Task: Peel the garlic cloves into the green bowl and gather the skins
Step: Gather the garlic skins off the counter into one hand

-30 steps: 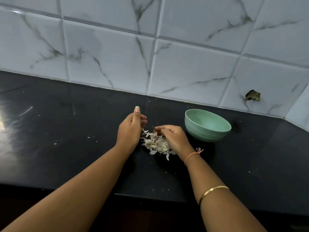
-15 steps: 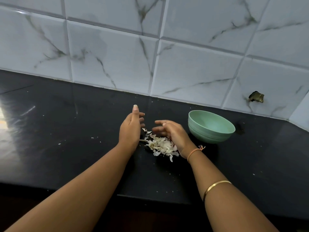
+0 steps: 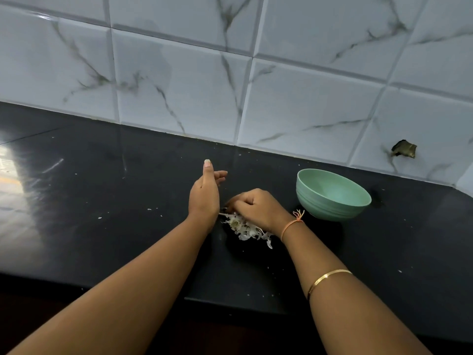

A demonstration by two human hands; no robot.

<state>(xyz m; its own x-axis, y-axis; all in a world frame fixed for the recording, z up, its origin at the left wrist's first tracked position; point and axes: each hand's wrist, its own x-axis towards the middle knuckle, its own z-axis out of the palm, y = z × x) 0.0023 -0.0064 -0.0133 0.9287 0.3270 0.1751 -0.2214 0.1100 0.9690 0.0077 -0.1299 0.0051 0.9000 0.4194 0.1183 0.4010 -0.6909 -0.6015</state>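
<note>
The garlic skins (image 3: 245, 229) lie in a small white pile on the black counter (image 3: 102, 252). The right hand (image 3: 256, 208) sits on the pile with its fingers curled down into it, and seems to grip some skins. The left hand (image 3: 204, 196) stands on its edge at 9 o'clock from the pile, fingers straight and holding nothing, like a little wall. The green bowl (image 3: 332, 196) sits at 2 o'clock, near but apart. The skins look thin and light, so a fast sweep could scatter them or slip them under the left hand. Tiny loose bits (image 3: 99, 217) far out at 9 o'clock could get missed.
</note>
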